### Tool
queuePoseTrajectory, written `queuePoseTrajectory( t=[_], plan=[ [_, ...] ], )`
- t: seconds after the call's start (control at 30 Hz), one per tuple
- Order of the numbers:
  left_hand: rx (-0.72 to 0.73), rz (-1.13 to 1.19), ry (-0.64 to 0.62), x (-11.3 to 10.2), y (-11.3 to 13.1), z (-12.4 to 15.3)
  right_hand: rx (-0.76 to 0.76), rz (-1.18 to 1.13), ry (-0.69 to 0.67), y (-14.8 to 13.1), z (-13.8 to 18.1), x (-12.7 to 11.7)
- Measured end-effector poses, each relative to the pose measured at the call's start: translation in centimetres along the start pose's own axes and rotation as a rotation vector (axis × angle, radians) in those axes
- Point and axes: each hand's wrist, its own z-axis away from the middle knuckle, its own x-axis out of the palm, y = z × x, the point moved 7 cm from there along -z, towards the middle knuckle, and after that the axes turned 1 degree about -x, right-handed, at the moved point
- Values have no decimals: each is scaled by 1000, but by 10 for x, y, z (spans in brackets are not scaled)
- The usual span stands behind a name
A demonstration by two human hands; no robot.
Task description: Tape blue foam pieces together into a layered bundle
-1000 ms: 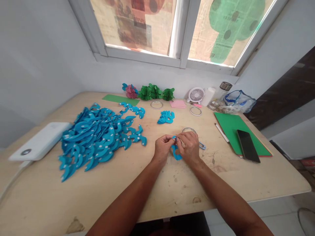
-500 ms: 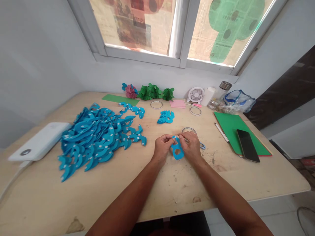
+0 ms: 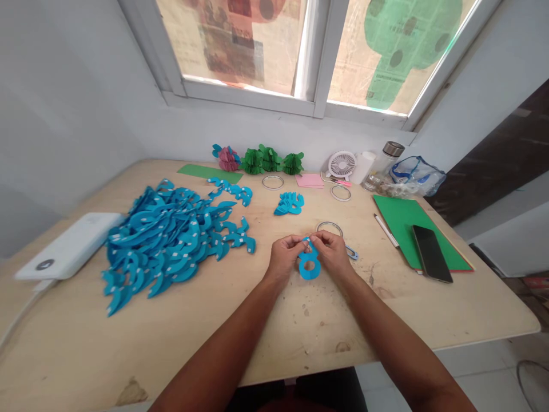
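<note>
Both hands meet over the middle of the wooden table (image 3: 240, 343). My left hand (image 3: 284, 257) and my right hand (image 3: 334, 253) each pinch the top of one blue paper cutout (image 3: 309, 265), a rounded shape with holes, which hangs between them just above the tabletop. A large heap of like blue cutouts (image 3: 171, 240) with small white tabs lies to the left. A smaller stack of blue cutouts (image 3: 290, 204) sits behind the hands.
A white power bank (image 3: 71, 252) lies at far left. A green board (image 3: 418, 232) with a black phone (image 3: 431, 253) is at right. Tape rings (image 3: 273, 182), green paper flowers (image 3: 270, 161), a small fan (image 3: 342, 165) and a jar (image 3: 384, 166) line the back edge.
The blue cutout has come out from between the fingers and now hangs fully in view. Both hands stay in the same place, the right one drawn slightly aside.
</note>
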Motion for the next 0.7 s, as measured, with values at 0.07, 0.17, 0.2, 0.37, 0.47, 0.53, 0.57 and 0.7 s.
queuePoseTrajectory(
  t=[0.07, 0.17, 0.2, 0.37, 0.47, 0.53, 0.57, 0.7],
  plan=[
    [-15, 7, 4, 0, 0, 0, 14, -28, -6, 2, -1, 0],
    [-35, 19, 6, -1, -1, 1, 44, -78, -22, 5, -1, 1],
    [-40, 23, 4, 0, -1, 1, 57, -94, -24, 6, -1, 1],
    [-49, 57, -34, 2, -1, 2, 113, -183, -14, 9, 0, 2],
    [-49, 78, -62, 3, -1, 2, 114, -232, -22, 8, 1, 4],
    [-47, 82, -70, 3, -1, 2, 116, -240, -35, 6, 1, 5],
    [-46, 81, -70, 3, -1, 2, 116, -233, -39, 5, 2, 6],
    [-45, 63, -48, 2, -2, 0, 111, -192, -32, 5, 2, 6]
  ],
)
